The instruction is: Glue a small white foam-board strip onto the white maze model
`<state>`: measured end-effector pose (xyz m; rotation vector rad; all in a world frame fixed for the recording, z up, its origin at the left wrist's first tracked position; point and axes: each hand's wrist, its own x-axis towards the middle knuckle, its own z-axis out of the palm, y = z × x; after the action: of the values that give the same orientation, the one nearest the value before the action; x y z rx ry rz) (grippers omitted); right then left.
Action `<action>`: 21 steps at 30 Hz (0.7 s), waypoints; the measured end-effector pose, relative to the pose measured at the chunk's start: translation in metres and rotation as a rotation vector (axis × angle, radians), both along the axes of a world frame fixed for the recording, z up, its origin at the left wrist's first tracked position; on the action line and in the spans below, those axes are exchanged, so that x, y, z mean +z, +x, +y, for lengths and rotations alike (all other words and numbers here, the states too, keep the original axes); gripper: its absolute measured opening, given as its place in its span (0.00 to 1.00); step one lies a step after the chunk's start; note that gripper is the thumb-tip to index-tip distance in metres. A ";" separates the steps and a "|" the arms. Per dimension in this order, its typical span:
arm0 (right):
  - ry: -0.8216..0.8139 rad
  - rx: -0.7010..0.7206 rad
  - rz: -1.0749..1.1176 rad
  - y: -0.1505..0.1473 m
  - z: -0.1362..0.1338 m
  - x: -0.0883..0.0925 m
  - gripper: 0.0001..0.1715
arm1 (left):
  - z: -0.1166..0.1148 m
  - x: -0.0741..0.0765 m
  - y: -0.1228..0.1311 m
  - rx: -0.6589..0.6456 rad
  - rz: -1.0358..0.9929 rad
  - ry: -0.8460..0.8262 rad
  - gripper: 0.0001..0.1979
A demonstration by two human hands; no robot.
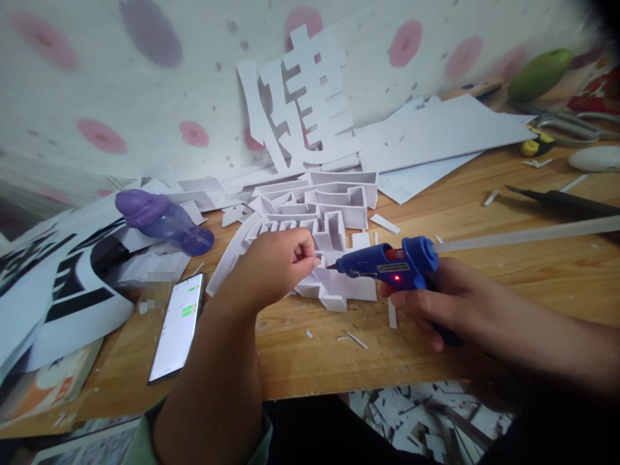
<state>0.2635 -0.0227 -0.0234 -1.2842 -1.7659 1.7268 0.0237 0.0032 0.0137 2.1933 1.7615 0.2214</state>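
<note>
Phone lies at left on wooden table. Left hand is pinched closed on thin white strip at foam-board model, table centre. Model is likely light and stiff, walls crushable; hold by base edges. Right hand grips blue glue gun, nozzle beside strip.

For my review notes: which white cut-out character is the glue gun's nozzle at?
The walled one lying flat on the table, by the left hand; the other leans against the wall.
</note>
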 end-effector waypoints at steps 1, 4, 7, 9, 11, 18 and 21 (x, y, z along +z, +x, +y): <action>0.003 -0.004 0.003 0.000 0.000 0.001 0.23 | 0.000 0.000 0.000 -0.002 -0.001 0.000 0.03; 0.002 -0.011 0.025 0.000 -0.001 0.005 0.23 | 0.001 -0.001 -0.001 -0.016 -0.007 0.006 0.04; 0.006 -0.023 0.044 0.000 -0.001 0.008 0.23 | 0.001 -0.001 -0.002 -0.030 -0.009 0.007 0.05; 0.007 -0.027 0.061 0.000 -0.001 0.009 0.22 | 0.000 -0.001 -0.002 -0.029 -0.009 0.001 0.04; 0.007 -0.019 0.072 0.001 -0.002 0.010 0.21 | 0.000 -0.001 -0.002 -0.028 -0.005 -0.003 0.04; 0.025 0.005 0.050 0.002 -0.002 0.011 0.19 | 0.001 0.000 -0.002 -0.024 0.004 -0.002 0.04; 0.048 -0.005 0.030 0.001 -0.001 0.008 0.16 | 0.002 0.000 -0.002 -0.022 -0.003 0.001 0.04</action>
<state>0.2645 -0.0236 -0.0151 -1.2356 -1.7746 1.6816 0.0215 0.0049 0.0132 2.2110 1.7350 0.2210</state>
